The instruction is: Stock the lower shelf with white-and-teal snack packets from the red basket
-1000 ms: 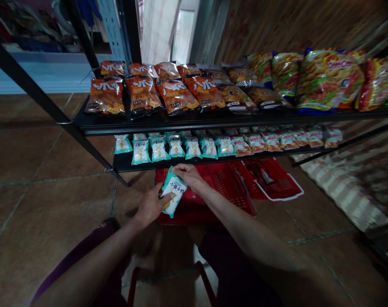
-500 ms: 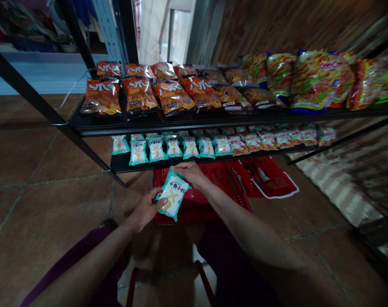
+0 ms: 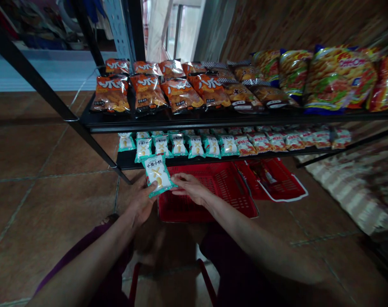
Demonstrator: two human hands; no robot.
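My left hand (image 3: 140, 204) grips a small teal and white snack packet (image 3: 157, 174) by its lower edge, holding it upright just in front of the bottom shelf (image 3: 129, 161). My right hand (image 3: 190, 188) hovers beside the packet's right lower corner with fingers spread, touching or nearly touching it, above a red basket (image 3: 213, 200) on the floor. A row of the same teal packets (image 3: 177, 146) lies along the bottom shelf just beyond.
Orange snack bags (image 3: 145, 91) and larger colourful bags (image 3: 337, 79) fill the upper shelf. Red-labelled small packets (image 3: 277, 140) continue the bottom row rightward. A second red basket (image 3: 273, 179) lies to the right. A slanted black frame leg (image 3: 68, 119) crosses the tiled floor at left.
The packet has moved up and left toward the bottom shelf and turned upright. My right hand has let go of its top edge and dropped to its lower right side.
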